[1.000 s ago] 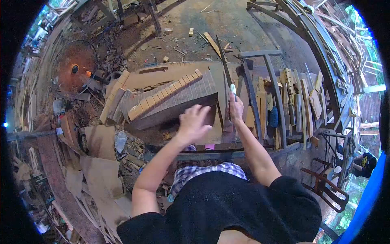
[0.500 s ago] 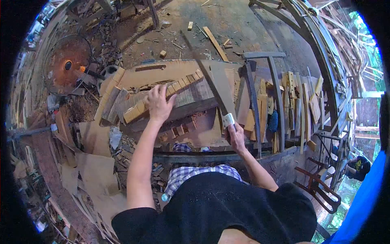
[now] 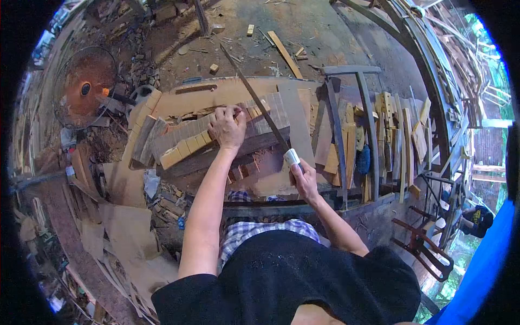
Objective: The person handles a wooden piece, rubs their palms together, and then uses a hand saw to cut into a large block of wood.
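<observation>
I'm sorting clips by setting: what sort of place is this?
Probably an open-air carpentry workshop: stacked wood blocks under the left hand, a long blade gripped in the right hand, and wood offcuts scattered over the dirt floor.

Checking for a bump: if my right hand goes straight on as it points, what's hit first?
Probably the stack of wood slats ahead of the right hand, which grips a white-handled blade; depth is unclear.

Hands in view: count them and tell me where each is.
2. The left hand rests on the stacked wood slats; the right hand grips the white handle of a long thin blade. The person at far right is too small to show hands.
</observation>
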